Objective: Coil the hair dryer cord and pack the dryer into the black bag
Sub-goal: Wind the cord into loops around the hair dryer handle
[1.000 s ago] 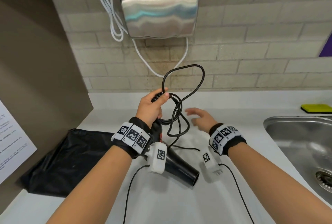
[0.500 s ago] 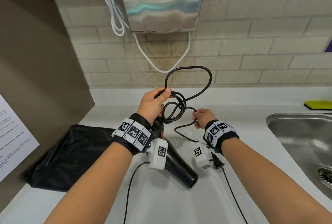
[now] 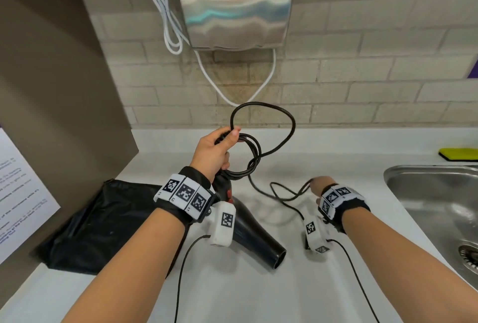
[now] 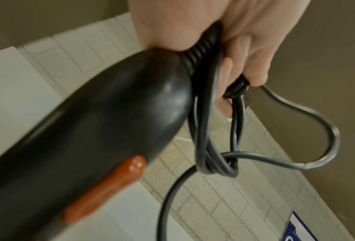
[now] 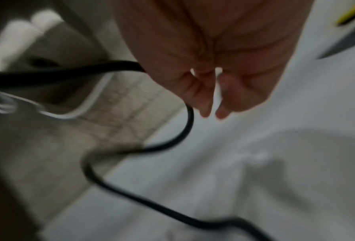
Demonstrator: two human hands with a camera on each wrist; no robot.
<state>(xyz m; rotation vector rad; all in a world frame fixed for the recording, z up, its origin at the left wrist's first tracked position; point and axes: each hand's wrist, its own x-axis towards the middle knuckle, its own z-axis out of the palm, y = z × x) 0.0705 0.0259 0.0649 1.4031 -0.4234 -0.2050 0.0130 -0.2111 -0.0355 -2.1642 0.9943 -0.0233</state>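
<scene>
Broadly, the white counter [image 3: 336, 157] carries the black bag [image 3: 103, 221], lying flat at its left end beside the brown wall panel. Just right of the bag, the black hair dryer [image 3: 256, 240] slants nozzle-down toward the person, its handle end raised in the left hand [image 3: 214, 152]. That hand's grip is curled round the gathered loops of the cord [image 3: 263, 126], with one loop standing above the thumb. From the coil the cord trails right across the counter to the right hand [image 3: 319, 185], whose fingertips [image 5: 205, 104] pinch it low, well apart from the left hand.
</scene>
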